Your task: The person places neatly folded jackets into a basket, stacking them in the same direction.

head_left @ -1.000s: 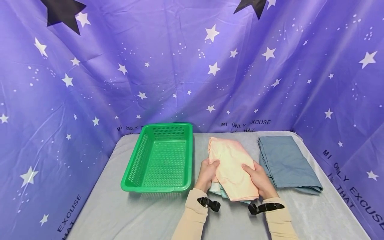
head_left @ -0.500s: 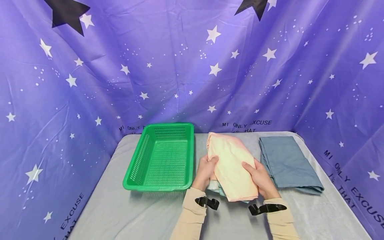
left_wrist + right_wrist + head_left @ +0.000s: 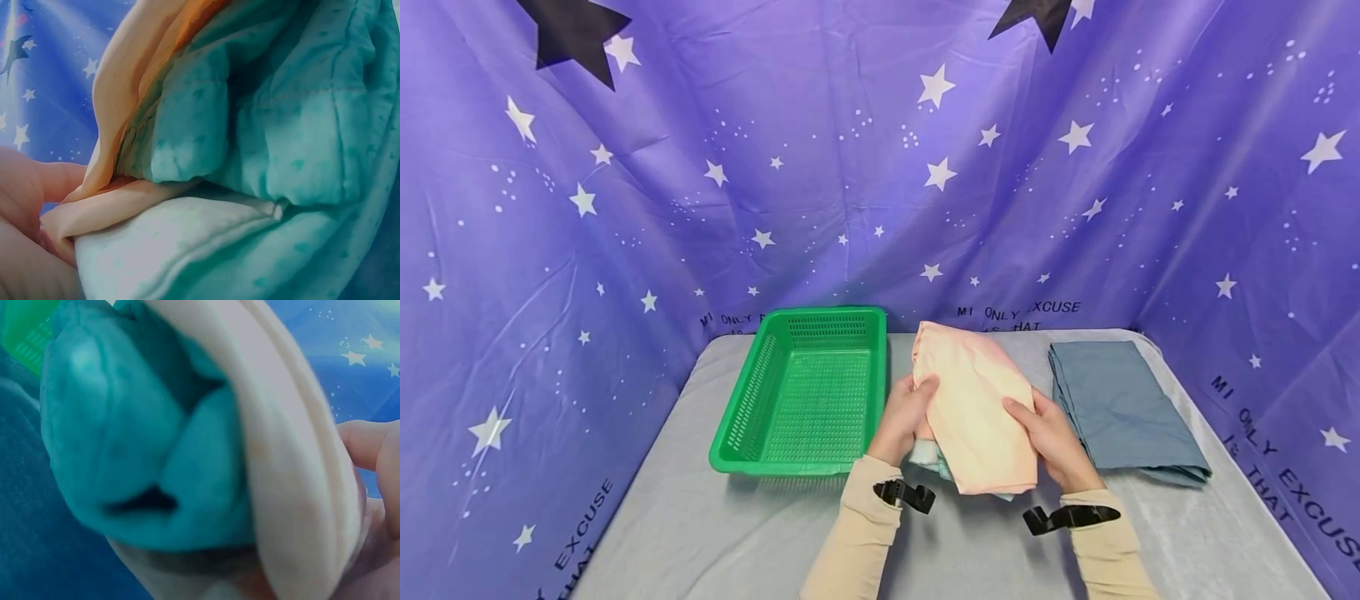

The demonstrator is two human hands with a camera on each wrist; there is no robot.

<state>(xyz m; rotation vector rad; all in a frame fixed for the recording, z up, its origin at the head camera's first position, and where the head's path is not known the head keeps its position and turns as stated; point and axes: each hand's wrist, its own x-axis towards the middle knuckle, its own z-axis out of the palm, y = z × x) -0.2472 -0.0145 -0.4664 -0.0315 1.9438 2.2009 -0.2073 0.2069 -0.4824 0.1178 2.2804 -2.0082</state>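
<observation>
Here we see the left hand [image 3: 904, 414] and right hand [image 3: 1051, 432] gripping opposite edges of the folded peach cloth [image 3: 980, 408], teal printed fabric [image 3: 300, 144] beneath, right of the green plastic basket [image 3: 790, 468]; we judge this a carrying step, its next move needing the layers kept together

Head view: set above and behind the fingers [image 3: 1018, 412], facing forward and down, well back, taking in bench [image 3: 715, 533] and curtain [image 3: 850, 167]. Left wrist view: just behind the left fingers [image 3: 62, 178], very near the cloth bundle [image 3: 977, 400]. Right wrist view: likewise behind the right fingers [image 3: 359, 440]. All share bundle and curtain; head and right wrist share the basket [image 3: 820, 408].
</observation>
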